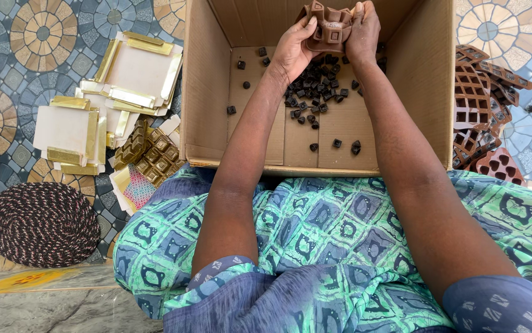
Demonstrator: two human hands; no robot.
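Both my hands hold a brown flexible chocolate mould [329,28] over an open cardboard box [204,92]. My left hand [295,46] grips its left side and my right hand [363,31] grips its right side, bending it. Below the mould, several small dark chocolate pieces [315,92] lie scattered on the box floor, most of them in a heap near the back.
A stack of brown moulds [478,105] lies right of the box. Left of it sit gold-and-white flat box parts [133,68], gold tray inserts [149,154] and a round woven mat [43,223]. My lap in green patterned cloth [315,228] is below the box.
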